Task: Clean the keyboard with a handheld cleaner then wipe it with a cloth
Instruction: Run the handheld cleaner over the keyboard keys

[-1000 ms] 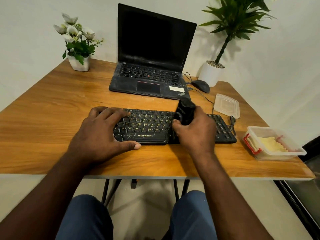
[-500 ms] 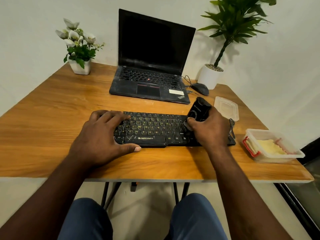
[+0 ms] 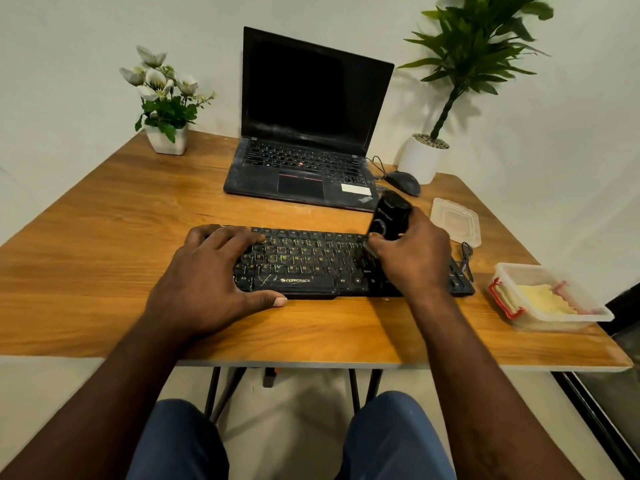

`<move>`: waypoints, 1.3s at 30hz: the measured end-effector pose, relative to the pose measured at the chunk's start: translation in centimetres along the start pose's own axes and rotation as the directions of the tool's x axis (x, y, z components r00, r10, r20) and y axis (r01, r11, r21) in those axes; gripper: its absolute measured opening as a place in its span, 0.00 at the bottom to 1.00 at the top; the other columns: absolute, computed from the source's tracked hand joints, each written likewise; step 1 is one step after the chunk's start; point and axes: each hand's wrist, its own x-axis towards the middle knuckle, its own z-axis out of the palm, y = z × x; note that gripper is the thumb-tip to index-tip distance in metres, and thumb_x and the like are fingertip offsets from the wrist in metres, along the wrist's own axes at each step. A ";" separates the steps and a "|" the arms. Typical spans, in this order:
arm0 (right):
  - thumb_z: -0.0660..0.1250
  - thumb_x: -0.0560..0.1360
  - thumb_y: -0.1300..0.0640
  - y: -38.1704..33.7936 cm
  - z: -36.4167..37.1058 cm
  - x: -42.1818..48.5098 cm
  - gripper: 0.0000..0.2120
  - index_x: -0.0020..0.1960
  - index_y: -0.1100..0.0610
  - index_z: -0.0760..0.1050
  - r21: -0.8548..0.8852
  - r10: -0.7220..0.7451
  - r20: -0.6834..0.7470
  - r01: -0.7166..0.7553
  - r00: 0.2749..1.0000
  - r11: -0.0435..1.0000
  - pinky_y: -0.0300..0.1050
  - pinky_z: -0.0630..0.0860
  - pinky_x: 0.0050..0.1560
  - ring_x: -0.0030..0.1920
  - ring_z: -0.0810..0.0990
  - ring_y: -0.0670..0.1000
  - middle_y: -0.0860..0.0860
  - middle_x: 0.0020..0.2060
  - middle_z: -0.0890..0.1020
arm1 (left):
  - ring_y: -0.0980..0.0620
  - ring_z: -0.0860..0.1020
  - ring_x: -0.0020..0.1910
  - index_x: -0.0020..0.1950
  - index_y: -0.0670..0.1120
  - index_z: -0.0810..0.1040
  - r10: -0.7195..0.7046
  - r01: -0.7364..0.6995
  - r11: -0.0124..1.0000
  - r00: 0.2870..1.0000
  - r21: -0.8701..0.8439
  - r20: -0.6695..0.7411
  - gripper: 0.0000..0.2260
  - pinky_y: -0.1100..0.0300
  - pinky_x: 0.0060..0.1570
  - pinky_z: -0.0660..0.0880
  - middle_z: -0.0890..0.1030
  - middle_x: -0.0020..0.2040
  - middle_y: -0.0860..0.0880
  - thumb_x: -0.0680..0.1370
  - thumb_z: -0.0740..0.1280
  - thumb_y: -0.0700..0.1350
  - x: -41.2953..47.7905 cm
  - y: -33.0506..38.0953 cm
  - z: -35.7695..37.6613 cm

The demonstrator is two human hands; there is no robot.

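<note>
Head cam: the black keyboard (image 3: 311, 265) sits near the front edge of the wooden desk (image 3: 104, 237). The left grip (image 3: 207, 282) lies flat on its left end, fingers relaxed over the keys, thumb along the front edge. The right grip (image 3: 412, 254) is wrapped around the black handheld cleaner (image 3: 389, 216), tilted, nose down on the right-side keys. The yellow cloth (image 3: 540, 299) is in a clear tub (image 3: 588, 315) past the keyboard's right end.
</note>
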 end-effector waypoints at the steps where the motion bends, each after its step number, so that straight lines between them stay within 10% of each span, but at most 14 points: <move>1: 0.79 0.72 0.50 0.4 -0.1 0.1 0.26 0.67 0.53 0.76 -0.013 0.024 -0.013 -0.024 1.000 1.000 0.42 0.77 0.46 0.54 0.84 0.52 0.51 0.57 0.84 | 0.49 0.58 0.75 0.78 0.61 0.63 -0.001 0.001 1.000 1.000 0.002 0.003 0.51 0.44 0.70 0.68 0.67 0.77 0.57 0.60 0.58 0.85 0.0 0.0 0.0; 11: 0.77 0.73 0.48 -3.5 4.3 -4.3 0.25 0.67 0.51 0.75 -0.020 -0.251 0.123 0.255 0.960 0.967 0.45 0.83 0.53 0.55 0.82 0.49 0.48 0.57 0.83 | 0.50 0.58 0.75 0.78 0.61 0.64 -0.005 0.006 1.000 1.000 0.005 -0.012 0.51 0.45 0.67 0.70 0.67 0.77 0.58 0.60 0.59 0.85 -0.1 -0.1 0.2; 19: 0.79 0.72 0.51 0.5 0.7 0.5 0.27 0.68 0.53 0.75 0.023 0.075 -0.045 -0.074 0.996 0.997 0.45 0.80 0.48 0.56 0.84 0.53 0.51 0.57 0.84 | 0.51 0.57 0.76 0.77 0.63 0.63 -0.002 0.002 1.000 1.000 0.002 -0.008 0.48 0.45 0.67 0.70 0.66 0.77 0.59 0.61 0.63 0.83 0.0 0.1 0.0; 26: 0.78 0.72 0.49 -2.4 3.9 -3.1 0.25 0.66 0.51 0.76 0.024 -0.197 0.089 0.196 0.976 0.980 0.49 0.84 0.52 0.55 0.83 0.49 0.48 0.57 0.84 | 0.51 0.56 0.76 0.78 0.63 0.62 -0.019 0.019 1.000 1.000 0.010 -0.002 0.49 0.44 0.63 0.73 0.66 0.77 0.59 0.61 0.62 0.83 -0.2 0.2 0.0; 39: 0.78 0.73 0.49 -2.1 3.4 -1.2 0.25 0.67 0.52 0.75 0.001 -0.080 0.057 0.080 0.995 0.997 0.44 0.81 0.51 0.56 0.83 0.50 0.49 0.57 0.84 | 0.53 0.55 0.76 0.78 0.63 0.61 -0.020 0.020 1.000 1.000 0.024 -0.003 0.49 0.44 0.61 0.74 0.64 0.77 0.60 0.61 0.60 0.84 0.1 0.3 -0.1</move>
